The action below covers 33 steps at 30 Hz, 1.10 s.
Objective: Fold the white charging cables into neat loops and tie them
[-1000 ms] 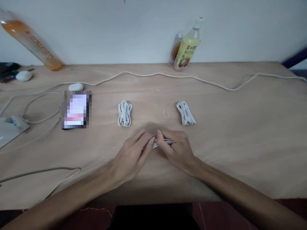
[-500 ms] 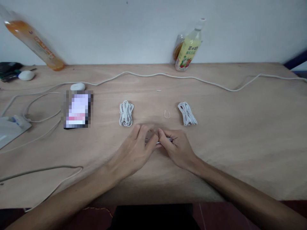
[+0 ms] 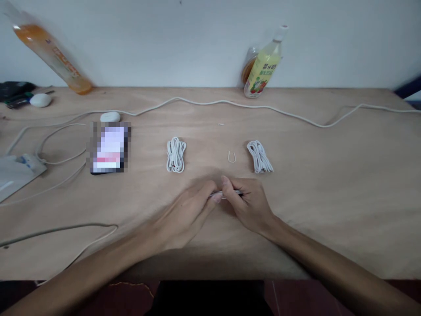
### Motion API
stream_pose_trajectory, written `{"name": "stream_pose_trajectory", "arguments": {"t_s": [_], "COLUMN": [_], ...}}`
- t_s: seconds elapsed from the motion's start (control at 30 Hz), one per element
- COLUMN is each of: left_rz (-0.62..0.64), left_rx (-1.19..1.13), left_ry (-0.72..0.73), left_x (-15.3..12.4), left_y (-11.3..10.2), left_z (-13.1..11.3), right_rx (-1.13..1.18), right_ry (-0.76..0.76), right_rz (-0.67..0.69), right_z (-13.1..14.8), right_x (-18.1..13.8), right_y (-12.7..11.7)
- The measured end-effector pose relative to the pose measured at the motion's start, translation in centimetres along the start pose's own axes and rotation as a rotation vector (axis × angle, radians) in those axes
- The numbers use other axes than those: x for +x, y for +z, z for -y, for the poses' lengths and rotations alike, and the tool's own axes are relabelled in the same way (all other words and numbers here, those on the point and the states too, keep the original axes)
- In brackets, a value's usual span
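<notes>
My left hand and my right hand meet near the table's front edge, both with fingers pinched on a small bundle of white cable held between them; most of it is hidden by the fingers. Beyond the hands lie two coiled white cable bundles, one at the left and one at the right. A small white U-shaped twist tie lies between those coils.
A phone lies left of the coils on the wooden table. A long white cord crosses the table's back. A yellow drink bottle and an orange bottle lean at the wall. More cords lie at the left.
My hands stay together on the small cable bundle; the left fingers have shifted slightly and closed on it. The view has drifted a little to the left.
</notes>
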<state>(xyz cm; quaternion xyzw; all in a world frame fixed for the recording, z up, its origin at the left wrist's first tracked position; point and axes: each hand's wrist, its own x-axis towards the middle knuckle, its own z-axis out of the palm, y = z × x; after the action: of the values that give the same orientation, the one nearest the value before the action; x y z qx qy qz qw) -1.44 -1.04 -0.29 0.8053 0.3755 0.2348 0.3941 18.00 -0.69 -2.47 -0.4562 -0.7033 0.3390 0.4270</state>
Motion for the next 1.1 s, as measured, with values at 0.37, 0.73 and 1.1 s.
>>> {"name": "stream_pose_trajectory", "arguments": {"t_s": [0.37,0.73,1.1], "left_rz": [-0.205,-0.098,0.044], "left_rx": [0.678,0.685,-0.169], "left_ry": [0.36,0.255,-0.109], "left_x": [0.4,0.3,-0.3], "left_y": [1.0,1.0,0.1], "left_z": [1.7,1.6,-1.1], "right_rx": [0.055,0.102,-0.561], "right_ry": [0.151,0.127,-0.613], "right_rz": [0.056,0.114,-0.085], "right_z": [0.0,0.0,-1.0], "right_x": [0.2,0.4,0.2], "right_y": [0.0,-0.2,-1.0]}}
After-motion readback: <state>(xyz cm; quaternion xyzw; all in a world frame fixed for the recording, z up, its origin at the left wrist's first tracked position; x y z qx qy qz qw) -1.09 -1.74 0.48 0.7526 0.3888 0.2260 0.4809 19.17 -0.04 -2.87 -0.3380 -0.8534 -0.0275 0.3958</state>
